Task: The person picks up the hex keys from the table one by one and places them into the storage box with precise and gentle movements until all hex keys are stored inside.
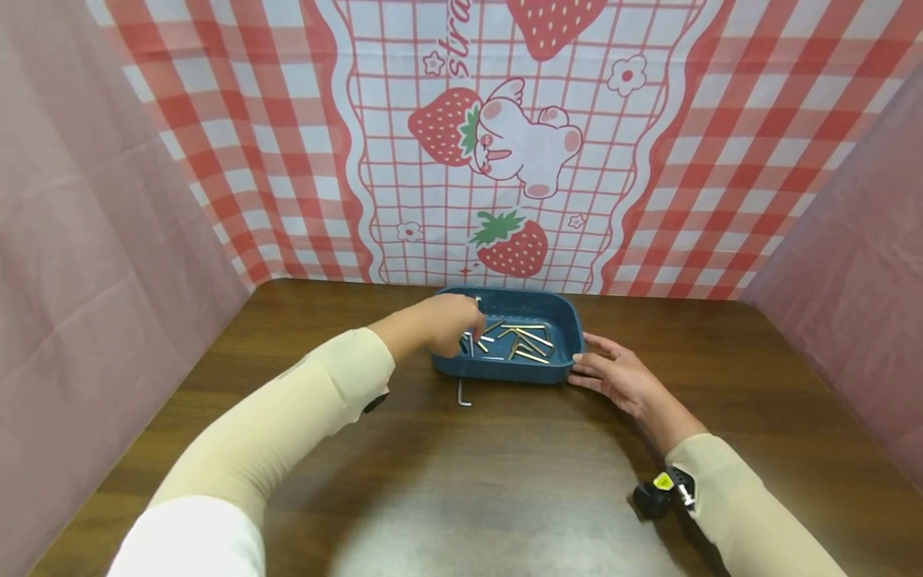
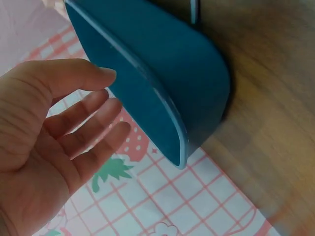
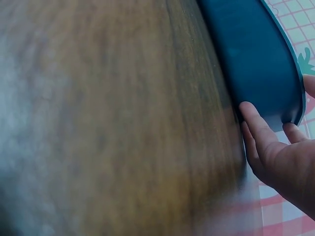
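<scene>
A dark blue rectangular bin (image 1: 505, 371) stands on the table, with several gold L-shaped hex keys (image 1: 526, 326) lying inside. A few silver pieces (image 1: 471, 344) lie at its left end, partly hidden by my left hand (image 1: 443, 320). That hand is over the left part of the bin; in the left wrist view its fingers are loosely bent and apart, with nothing seen between them. My right hand (image 1: 620, 377) touches the outside of the bin's right end with extended fingers (image 3: 256, 123). One silver hex key (image 1: 461, 393) lies on the table in front of the bin.
The brown wooden table (image 1: 447, 497) reaches back to a red-and-white checked cloth (image 1: 288, 160) with strawberry prints, close behind the bin. Pink cloths (image 1: 108, 240) hang on both sides. A small black device (image 1: 652, 498) is strapped to the right wrist.
</scene>
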{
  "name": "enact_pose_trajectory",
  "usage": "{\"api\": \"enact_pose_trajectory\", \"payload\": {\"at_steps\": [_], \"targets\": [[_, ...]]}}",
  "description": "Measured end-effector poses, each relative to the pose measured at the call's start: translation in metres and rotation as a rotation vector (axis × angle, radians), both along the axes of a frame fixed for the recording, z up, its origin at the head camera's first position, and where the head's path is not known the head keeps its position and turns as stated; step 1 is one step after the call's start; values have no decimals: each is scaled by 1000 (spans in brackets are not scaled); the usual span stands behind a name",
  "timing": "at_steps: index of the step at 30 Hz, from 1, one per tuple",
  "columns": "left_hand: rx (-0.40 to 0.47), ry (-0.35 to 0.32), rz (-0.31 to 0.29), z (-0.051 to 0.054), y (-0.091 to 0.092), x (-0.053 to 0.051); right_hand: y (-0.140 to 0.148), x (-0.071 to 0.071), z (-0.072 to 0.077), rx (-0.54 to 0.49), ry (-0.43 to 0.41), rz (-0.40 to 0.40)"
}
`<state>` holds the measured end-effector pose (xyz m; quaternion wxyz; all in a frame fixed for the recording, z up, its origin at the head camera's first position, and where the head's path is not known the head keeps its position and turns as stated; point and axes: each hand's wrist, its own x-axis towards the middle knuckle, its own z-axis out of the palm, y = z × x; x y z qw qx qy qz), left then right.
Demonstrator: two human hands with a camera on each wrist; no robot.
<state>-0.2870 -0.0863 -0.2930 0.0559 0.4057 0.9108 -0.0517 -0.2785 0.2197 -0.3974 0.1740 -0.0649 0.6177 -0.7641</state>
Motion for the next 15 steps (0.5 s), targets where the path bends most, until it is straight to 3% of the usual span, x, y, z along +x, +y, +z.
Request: {"api": "enact_pose_trajectory", "payload": {"at_steps": [6, 10, 15], "targets": [[21, 22, -54, -3, -6, 23, -2, 2, 1, -5, 13, -6], [48, 68, -124, -8, -9, 35, -3, 2, 1, 2, 17, -10], [81, 123, -192, -20, -14, 45, -2, 1, 0, 21, 13, -13]]}}
